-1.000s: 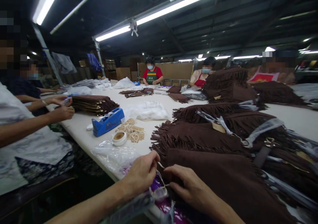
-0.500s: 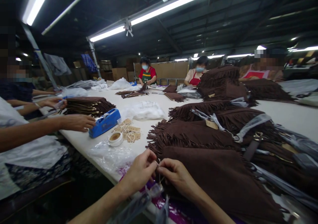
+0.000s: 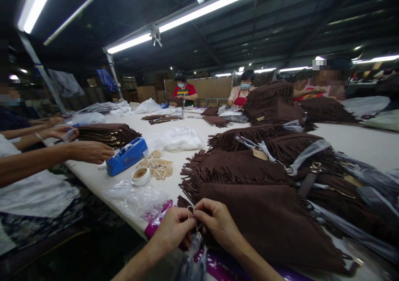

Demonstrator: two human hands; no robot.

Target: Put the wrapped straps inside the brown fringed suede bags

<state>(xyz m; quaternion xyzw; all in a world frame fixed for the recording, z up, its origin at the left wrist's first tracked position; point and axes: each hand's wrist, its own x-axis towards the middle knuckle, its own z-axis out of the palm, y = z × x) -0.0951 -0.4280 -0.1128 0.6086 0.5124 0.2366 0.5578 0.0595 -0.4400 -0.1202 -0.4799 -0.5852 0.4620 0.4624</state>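
My left hand (image 3: pixel 174 228) and my right hand (image 3: pixel 220 223) meet at the near edge of a brown fringed bag (image 3: pixel 252 214). Both are closed in a pinch on a thin cream string (image 3: pixel 189 208), which makes a small loop above the fingertips. Just below the fingers hangs a strap wrapped in clear plastic (image 3: pixel 195 256), with a small metal piece at its top. The bag lies flat on top of other fringed bags, to the right of the hands. Purple printed plastic (image 3: pixel 158 220) lies under and beside my left hand.
Cream-stringed paper tags (image 3: pixel 160 167), a tape roll (image 3: pixel 141 176) and a blue tape dispenser (image 3: pixel 127 157) are on the white table (image 3: pixel 102 186). A co-worker's hand (image 3: pixel 90 152) reaches to the dispenser. Bag stacks (image 3: pixel 274 102) rise at right; other people work across the table.
My hands have shifted slightly down, and the string now stands up as a loop between the fingertips. The view has turned a little to the right. A co-worker opposite has moved the arms.
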